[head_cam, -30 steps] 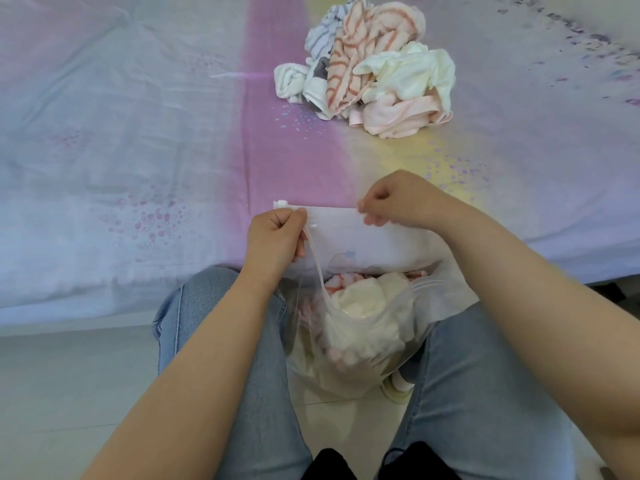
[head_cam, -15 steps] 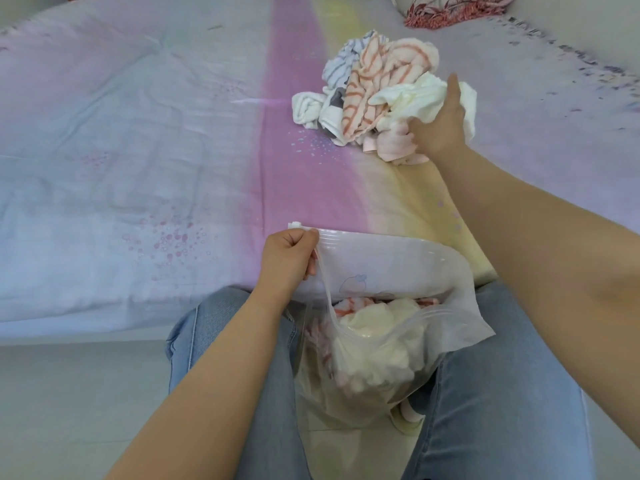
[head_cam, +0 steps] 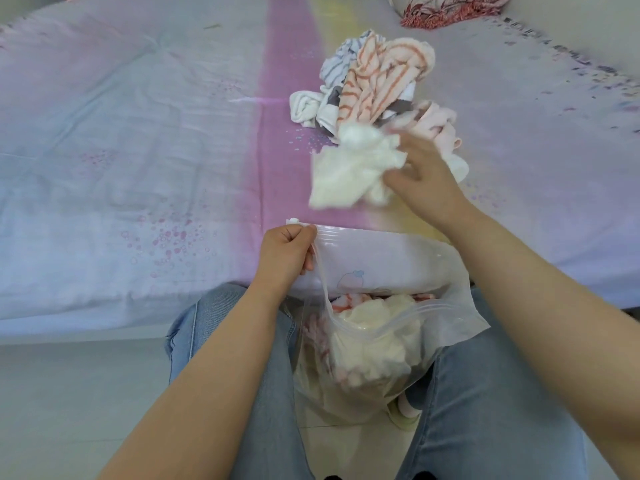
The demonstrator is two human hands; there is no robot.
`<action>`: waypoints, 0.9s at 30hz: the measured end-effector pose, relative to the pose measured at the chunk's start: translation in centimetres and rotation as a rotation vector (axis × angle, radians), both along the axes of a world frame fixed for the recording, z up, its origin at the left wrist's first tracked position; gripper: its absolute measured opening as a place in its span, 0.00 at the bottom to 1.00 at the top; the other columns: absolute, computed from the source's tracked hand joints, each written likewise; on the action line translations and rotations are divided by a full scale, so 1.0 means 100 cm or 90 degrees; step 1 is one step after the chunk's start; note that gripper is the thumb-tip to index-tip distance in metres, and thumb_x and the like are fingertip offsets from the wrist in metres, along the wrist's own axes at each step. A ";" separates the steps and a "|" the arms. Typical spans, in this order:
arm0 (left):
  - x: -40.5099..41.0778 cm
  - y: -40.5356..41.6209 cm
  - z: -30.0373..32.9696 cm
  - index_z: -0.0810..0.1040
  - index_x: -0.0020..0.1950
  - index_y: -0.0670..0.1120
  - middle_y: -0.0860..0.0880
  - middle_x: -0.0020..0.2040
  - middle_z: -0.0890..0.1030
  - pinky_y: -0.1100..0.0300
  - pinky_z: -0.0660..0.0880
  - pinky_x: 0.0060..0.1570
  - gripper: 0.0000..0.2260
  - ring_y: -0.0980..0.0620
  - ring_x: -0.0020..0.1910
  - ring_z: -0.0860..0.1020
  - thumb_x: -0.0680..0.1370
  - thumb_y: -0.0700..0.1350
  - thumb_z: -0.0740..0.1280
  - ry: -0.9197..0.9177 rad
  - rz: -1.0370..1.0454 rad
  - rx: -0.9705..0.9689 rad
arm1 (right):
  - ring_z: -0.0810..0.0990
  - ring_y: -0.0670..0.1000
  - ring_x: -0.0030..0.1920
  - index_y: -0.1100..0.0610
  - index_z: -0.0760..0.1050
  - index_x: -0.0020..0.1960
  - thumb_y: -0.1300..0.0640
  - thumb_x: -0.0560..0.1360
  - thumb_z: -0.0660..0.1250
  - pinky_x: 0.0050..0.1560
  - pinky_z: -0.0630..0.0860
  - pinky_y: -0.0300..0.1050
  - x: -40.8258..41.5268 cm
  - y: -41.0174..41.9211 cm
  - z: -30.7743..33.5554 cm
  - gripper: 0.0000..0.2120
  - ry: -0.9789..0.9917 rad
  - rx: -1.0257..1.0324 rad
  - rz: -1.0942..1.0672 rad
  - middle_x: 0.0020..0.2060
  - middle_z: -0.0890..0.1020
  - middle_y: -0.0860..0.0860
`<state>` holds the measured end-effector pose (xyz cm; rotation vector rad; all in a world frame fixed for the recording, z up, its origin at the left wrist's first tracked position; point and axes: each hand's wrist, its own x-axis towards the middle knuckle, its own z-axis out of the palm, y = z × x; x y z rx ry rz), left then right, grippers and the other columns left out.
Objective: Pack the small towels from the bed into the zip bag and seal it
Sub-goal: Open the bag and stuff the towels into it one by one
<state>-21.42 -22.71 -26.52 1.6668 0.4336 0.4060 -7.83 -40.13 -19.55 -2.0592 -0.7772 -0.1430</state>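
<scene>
A clear zip bag hangs open between my knees at the bed's edge, with white and pink towels inside. My left hand pinches the bag's top left corner by the zip strip. My right hand grips a cream-white small towel, held in the air above the bed between the pile and the bag mouth. Further back lies the pile of small towels: orange-striped, grey-striped, white and pale pink ones.
The bed has a pastel sheet with a pink band down its middle. A red patterned cloth lies at the far right. My jeans-clad legs flank the bag over a pale tiled floor.
My right hand left the bag's rim, reached to the pile, grabbed the cream-white towel and has pulled it back toward the bag. My left hand kept its grip on the bag.
</scene>
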 end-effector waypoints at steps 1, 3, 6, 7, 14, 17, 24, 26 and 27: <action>-0.001 0.000 0.000 0.68 0.26 0.42 0.49 0.19 0.70 0.66 0.67 0.25 0.19 0.54 0.21 0.66 0.78 0.38 0.63 0.003 0.002 -0.002 | 0.77 0.48 0.52 0.57 0.79 0.51 0.57 0.70 0.63 0.57 0.74 0.49 -0.019 -0.003 -0.001 0.12 0.073 -0.012 0.039 0.52 0.80 0.50; -0.003 0.000 0.000 0.68 0.26 0.41 0.50 0.19 0.70 0.66 0.67 0.25 0.18 0.55 0.21 0.66 0.77 0.37 0.62 0.008 0.005 -0.010 | 0.75 0.47 0.40 0.57 0.77 0.47 0.54 0.70 0.64 0.44 0.72 0.46 -0.049 -0.008 -0.006 0.10 0.169 -0.083 0.101 0.40 0.80 0.55; -0.008 0.001 0.000 0.69 0.28 0.38 0.50 0.19 0.70 0.66 0.66 0.24 0.17 0.54 0.21 0.66 0.78 0.37 0.62 0.007 0.009 -0.017 | 0.70 0.42 0.33 0.59 0.74 0.47 0.59 0.72 0.67 0.35 0.66 0.38 -0.075 -0.017 -0.012 0.06 0.208 -0.230 0.162 0.33 0.73 0.47; -0.009 0.001 0.001 0.70 0.29 0.35 0.49 0.20 0.70 0.66 0.66 0.25 0.17 0.54 0.21 0.66 0.78 0.38 0.62 0.006 0.010 -0.018 | 0.69 0.39 0.30 0.58 0.74 0.49 0.60 0.72 0.67 0.33 0.65 0.34 -0.081 -0.018 -0.013 0.07 0.227 -0.287 0.180 0.32 0.71 0.44; -0.016 -0.001 0.005 0.68 0.26 0.43 0.50 0.19 0.69 0.67 0.66 0.24 0.19 0.54 0.21 0.66 0.78 0.40 0.63 0.019 0.015 -0.009 | 0.81 0.46 0.43 0.51 0.80 0.49 0.43 0.75 0.65 0.43 0.74 0.41 -0.085 -0.018 -0.004 0.13 0.280 -0.516 0.213 0.42 0.82 0.43; -0.018 -0.002 0.009 0.69 0.22 0.47 0.51 0.19 0.70 0.67 0.66 0.24 0.22 0.54 0.21 0.66 0.77 0.39 0.63 0.027 0.013 -0.005 | 0.76 0.54 0.61 0.48 0.76 0.60 0.44 0.75 0.66 0.59 0.73 0.50 -0.053 -0.017 0.002 0.16 0.087 -0.336 -0.088 0.61 0.77 0.50; -0.018 -0.005 0.014 0.70 0.19 0.51 0.52 0.19 0.71 0.66 0.66 0.24 0.25 0.54 0.22 0.67 0.77 0.40 0.63 0.055 0.010 0.001 | 0.76 0.54 0.53 0.55 0.71 0.59 0.53 0.72 0.69 0.49 0.71 0.45 -0.001 -0.024 -0.025 0.18 0.176 -0.289 -0.148 0.53 0.78 0.51; -0.017 -0.006 0.013 0.70 0.20 0.50 0.51 0.19 0.71 0.66 0.67 0.24 0.24 0.54 0.22 0.67 0.77 0.40 0.63 0.053 0.019 -0.009 | 0.74 0.50 0.42 0.52 0.71 0.50 0.55 0.71 0.69 0.39 0.67 0.41 -0.018 -0.020 -0.019 0.10 0.122 -0.142 -0.111 0.40 0.76 0.44; -0.016 -0.006 0.013 0.70 0.20 0.50 0.51 0.19 0.71 0.66 0.67 0.24 0.24 0.54 0.21 0.67 0.77 0.40 0.63 0.050 0.022 -0.012 | 0.72 0.47 0.38 0.52 0.71 0.48 0.55 0.71 0.70 0.37 0.66 0.38 -0.030 -0.019 -0.013 0.10 0.100 -0.100 -0.068 0.37 0.74 0.42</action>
